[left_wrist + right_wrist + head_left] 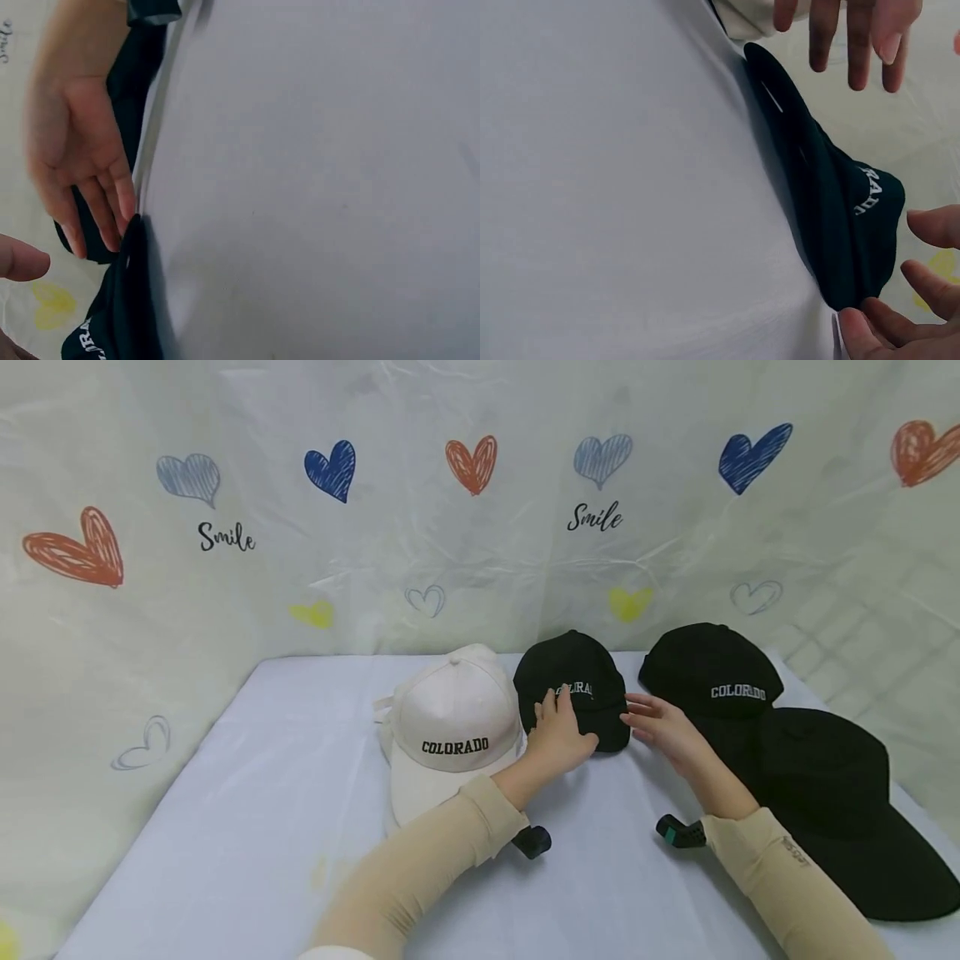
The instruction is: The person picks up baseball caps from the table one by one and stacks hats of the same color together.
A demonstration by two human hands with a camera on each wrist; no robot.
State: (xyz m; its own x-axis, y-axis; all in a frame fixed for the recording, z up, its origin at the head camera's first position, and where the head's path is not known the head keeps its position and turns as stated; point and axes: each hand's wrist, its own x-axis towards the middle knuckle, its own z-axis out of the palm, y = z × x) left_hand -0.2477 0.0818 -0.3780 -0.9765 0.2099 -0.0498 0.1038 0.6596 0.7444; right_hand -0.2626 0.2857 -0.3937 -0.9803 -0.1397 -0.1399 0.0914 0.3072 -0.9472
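A small black cap [572, 664] with white lettering sits at the back of the table, its brim toward me. My left hand [558, 731] is in front of this cap with fingers extended, overlapping part of the lettering. Its thumb [22, 259] shows apart from the cap in the left wrist view. My right hand [671, 735] is at the cap's right side, fingers loosely bent. In the right wrist view its fingertips [855, 334] meet the edge of the cap [855, 232].
A white cap [450, 710] lettered COLORADO lies to the left. Two more black caps lie to the right, one lettered [708, 664] and one with a wide brim [832, 777] nearer me. Behind the white-covered table [247, 827] hangs a heart-printed sheet [517, 560].
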